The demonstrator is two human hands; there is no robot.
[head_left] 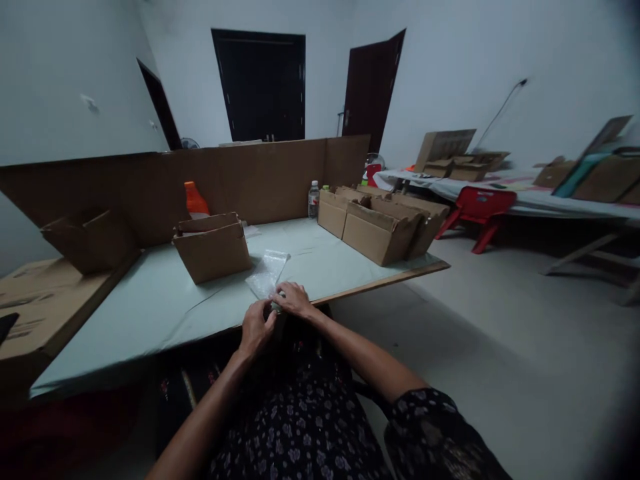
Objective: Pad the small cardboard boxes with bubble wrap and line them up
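A clear plastic bag [267, 272] lies on the pale green table [150, 307] near its front edge, its near end under my fingers. My left hand [255, 328] pinches the bag's near end at the table's edge. My right hand [294, 299] rests curled on the same end, fingertips meeting the left thumb. Both hands are closed on the bag. What lies inside the bag I cannot make out.
A small open cardboard box [213, 247] stands just behind the bag. More boxes [380, 227] crowd the table's right end beside a water bottle [313, 199]. A cardboard wall [250, 177] backs the table, with an orange object [195, 199] against it. A red chair [477, 207] stands at the right.
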